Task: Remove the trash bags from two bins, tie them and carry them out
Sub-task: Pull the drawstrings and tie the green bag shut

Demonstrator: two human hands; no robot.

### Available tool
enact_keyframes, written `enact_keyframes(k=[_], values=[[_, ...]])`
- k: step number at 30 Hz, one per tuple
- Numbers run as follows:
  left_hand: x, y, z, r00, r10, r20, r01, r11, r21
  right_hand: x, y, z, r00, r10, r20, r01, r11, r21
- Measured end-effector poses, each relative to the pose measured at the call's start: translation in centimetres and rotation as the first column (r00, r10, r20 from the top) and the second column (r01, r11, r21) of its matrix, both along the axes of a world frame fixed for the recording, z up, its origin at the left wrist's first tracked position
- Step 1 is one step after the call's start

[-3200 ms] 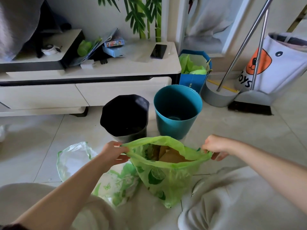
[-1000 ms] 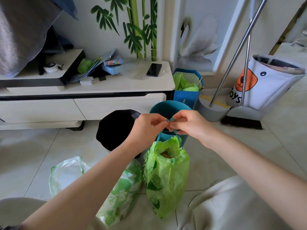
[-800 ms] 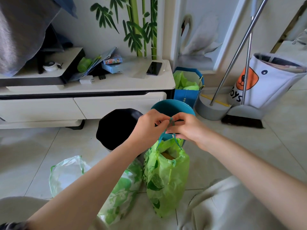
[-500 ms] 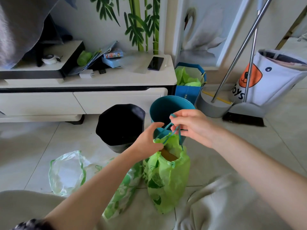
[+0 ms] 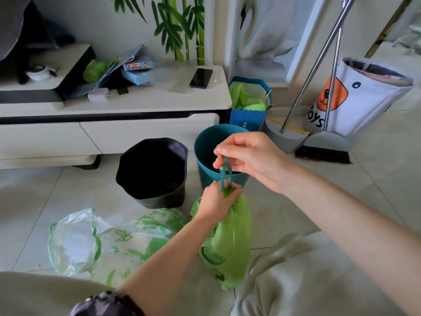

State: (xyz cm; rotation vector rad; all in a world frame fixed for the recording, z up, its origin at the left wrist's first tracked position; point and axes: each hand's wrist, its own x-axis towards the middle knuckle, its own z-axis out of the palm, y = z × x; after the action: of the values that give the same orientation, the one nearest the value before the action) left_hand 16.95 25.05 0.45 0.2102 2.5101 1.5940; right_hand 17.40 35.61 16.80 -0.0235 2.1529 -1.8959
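Note:
A green trash bag (image 5: 230, 242) stands on the floor tiles between my knees, its mouth bunched closed. My left hand (image 5: 215, 201) is clenched around the bag's gathered neck. Above it my right hand (image 5: 250, 156) pinches the teal drawstring (image 5: 225, 173), which runs taut down to the neck. A second, clear bag with green prints (image 5: 109, 245) lies slumped to the left, its mouth open. Behind the bags stand the black bin (image 5: 152, 172) and the teal bin (image 5: 209, 144), both without liners.
A low white TV cabinet (image 5: 136, 119) runs along the wall behind the bins. A blue gift bag with green stuffing (image 5: 248, 106), a broom and dustpan (image 5: 323, 147) and a white toy bag (image 5: 360, 96) stand at the right. My knees fill the bottom of the view.
The bag's open mouth has been drawn closed. My left hand dropped from the drawstring onto the bag's neck, while my right hand pulled the teal string upward.

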Motion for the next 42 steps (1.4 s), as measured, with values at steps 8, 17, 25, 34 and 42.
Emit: enact_keyframes(k=[8, 17, 25, 34, 42], values=[[0.0, -0.8, -1.5, 0.988, 0.045, -0.151, -0.05, 0.998, -0.027, -1.2, 1.4, 2.3, 0.976, -0.144, -0.164, 0.144, 0.99, -0.012], [0.4, -1.9, -3.0, 0.992, -0.084, -0.097, 0.059, 0.969, -0.238, -0.8, 2.0, -0.3, 0.953, -0.233, -0.193, 0.232, 0.972, -0.031], [2.0, -5.7, -1.9, 0.996, 0.018, -0.089, -0.02, 0.999, -0.026, -1.6, 3.9, -2.0, 0.966, -0.244, -0.085, 0.22, 0.95, -0.223], [2.4, -7.8, -1.2, 0.995, 0.042, 0.093, -0.047, 0.997, 0.053, -3.0, 3.8, -5.0, 0.913, -0.383, 0.139, 0.405, 0.891, -0.204], [2.6, -7.8, -0.6, 0.959, 0.093, 0.267, -0.148, 0.97, 0.194, -1.6, 1.8, -11.2, 0.928, -0.248, 0.277, 0.153, 0.933, 0.325]])
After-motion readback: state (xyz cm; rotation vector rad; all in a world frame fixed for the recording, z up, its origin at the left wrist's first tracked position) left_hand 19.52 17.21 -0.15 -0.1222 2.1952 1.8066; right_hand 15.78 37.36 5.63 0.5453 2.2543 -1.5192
